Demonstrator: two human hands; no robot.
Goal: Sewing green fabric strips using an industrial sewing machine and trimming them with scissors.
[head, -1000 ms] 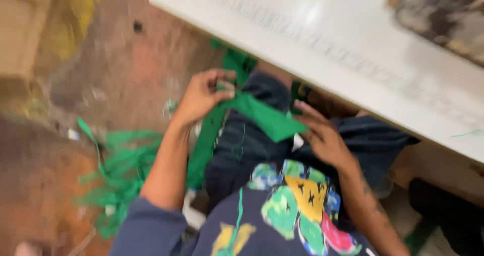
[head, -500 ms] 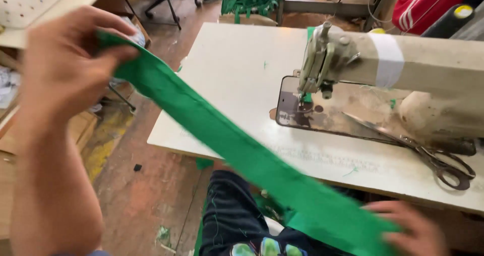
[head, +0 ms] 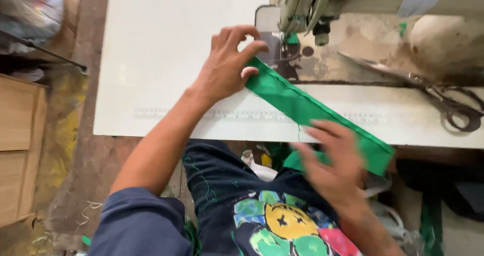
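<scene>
We see the left hand (head: 227, 64) with its fingers (head: 237, 34) curled and thumb tucked under, pinching the upper end of a green fabric strip (head: 302, 107) just in front of the sewing machine's presser foot (head: 291, 37). The strip lies slantwise across the white table (head: 161, 59), running from the machine's metal bed down past the table's front edge. The right hand (head: 335, 168) is blurred; its fingers are spread loosely over the strip's lower part, and we cannot tell whether they grip it or only rest on it. Beyond the hands, a printed ruler (head: 166, 113) runs along the table's near edge, and a pair of scissors (head: 443, 100) lies to the right by the sewing machine (head: 353, 4). Dark trousers (head: 222, 185) show below.
</scene>
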